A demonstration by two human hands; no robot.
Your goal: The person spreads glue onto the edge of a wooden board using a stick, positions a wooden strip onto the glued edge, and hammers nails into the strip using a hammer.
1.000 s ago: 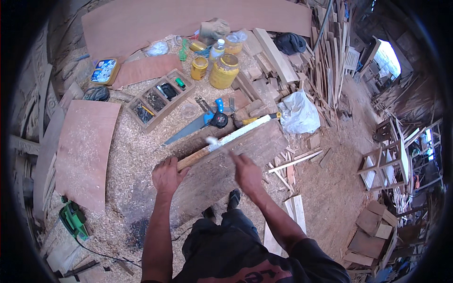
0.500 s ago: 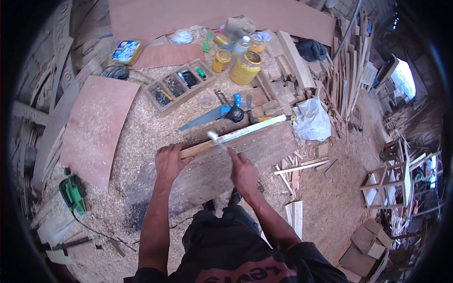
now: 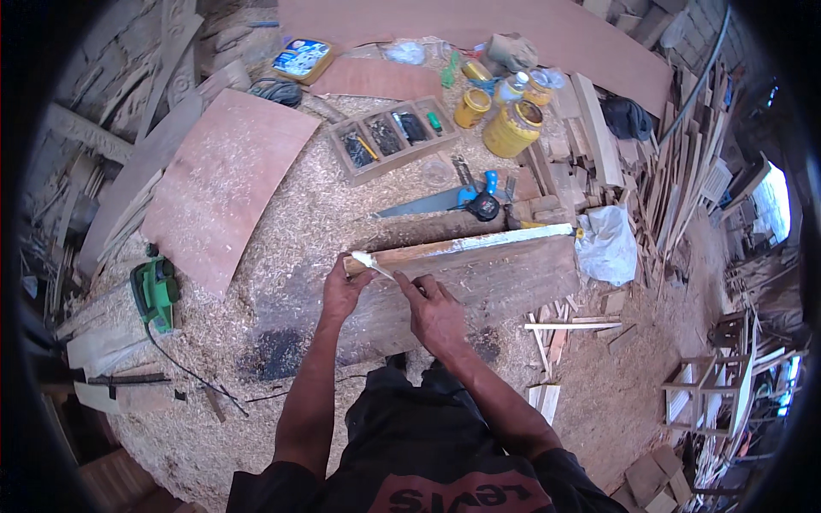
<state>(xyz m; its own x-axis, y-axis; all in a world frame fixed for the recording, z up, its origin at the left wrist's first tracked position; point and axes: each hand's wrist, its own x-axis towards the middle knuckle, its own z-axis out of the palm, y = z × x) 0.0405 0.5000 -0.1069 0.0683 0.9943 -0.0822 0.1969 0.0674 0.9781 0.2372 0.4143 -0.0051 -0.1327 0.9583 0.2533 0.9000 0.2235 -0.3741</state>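
Stick [image 3: 381,270] spreading white coating [image 3: 513,236] on wood [image 3: 410,255]
Right fingers [image 3: 409,289] are pinching it; left fingers [image 3: 339,272] gripping wood, bare beside them, likely needing more.

Wooden strip [image 3: 479,243]: long, narrow, its right end lying farther; right part white-coated, left part mostly brown.
Thin stick [image 3: 380,269]: pale, white tip at strip's left end.

Worn on the person's head, left of a side-by-side pair, the fisheye camera looks steeply down over the dark T-shirt [image 3: 410,457] at six o'clock, facing the plywood sheet [image 3: 462,24] at twelve. The left hand [image 3: 342,289] and right hand [image 3: 438,318] show at arm's reach near centre; its wide sweep takes in the green electric planer [image 3: 156,295] toward nine.
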